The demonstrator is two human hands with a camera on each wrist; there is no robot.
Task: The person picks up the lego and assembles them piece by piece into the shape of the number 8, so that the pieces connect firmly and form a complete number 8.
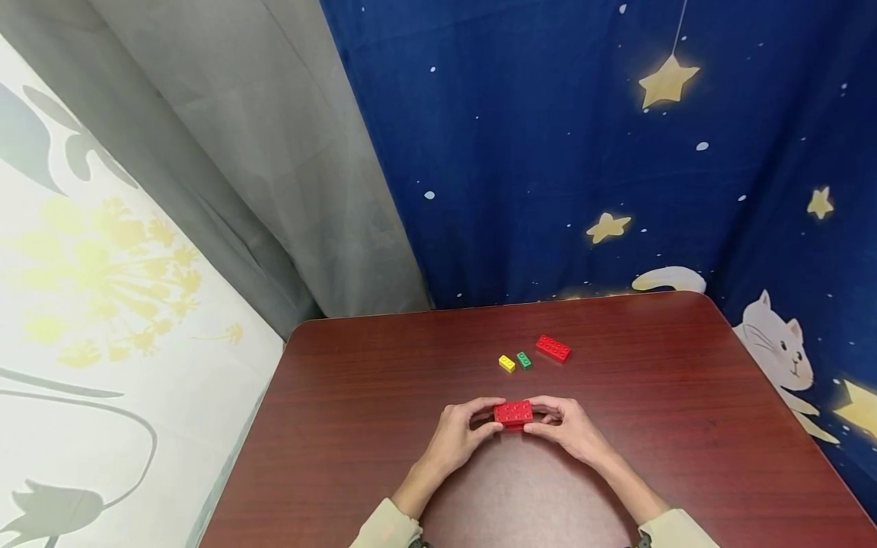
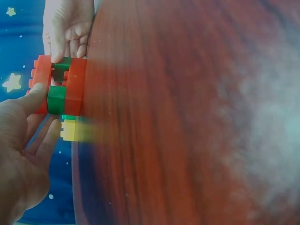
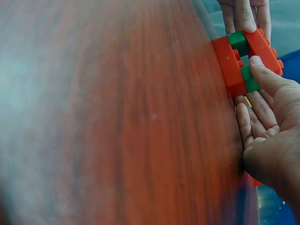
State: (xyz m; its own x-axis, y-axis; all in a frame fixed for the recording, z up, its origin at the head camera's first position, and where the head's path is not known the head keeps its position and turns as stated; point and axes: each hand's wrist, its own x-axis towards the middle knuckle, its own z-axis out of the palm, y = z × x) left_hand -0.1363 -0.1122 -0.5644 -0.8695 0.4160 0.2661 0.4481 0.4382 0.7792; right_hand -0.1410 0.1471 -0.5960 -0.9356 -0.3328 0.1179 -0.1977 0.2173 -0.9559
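Observation:
On the table, two red bricks are stacked with small green bricks between them. The upper red brick (image 1: 513, 412) shows its studs in the head view; the lower red brick (image 2: 76, 91) lies beneath. A green brick (image 2: 56, 100) sits near each end, leaving a gap in the middle. My left hand (image 1: 457, 435) holds the upper brick's left end between thumb and fingers. At the opposite end, my right hand (image 1: 574, 432) pinches the same brick, its thumb (image 3: 269, 77) along the near side.
Behind the stack lie a loose yellow brick (image 1: 506, 364), a small green brick (image 1: 524, 360) and a longer red brick (image 1: 553, 348). The dark wooden table (image 1: 356, 380) ends at a blue starry curtain (image 1: 521, 190) and a grey one (image 1: 308, 152).

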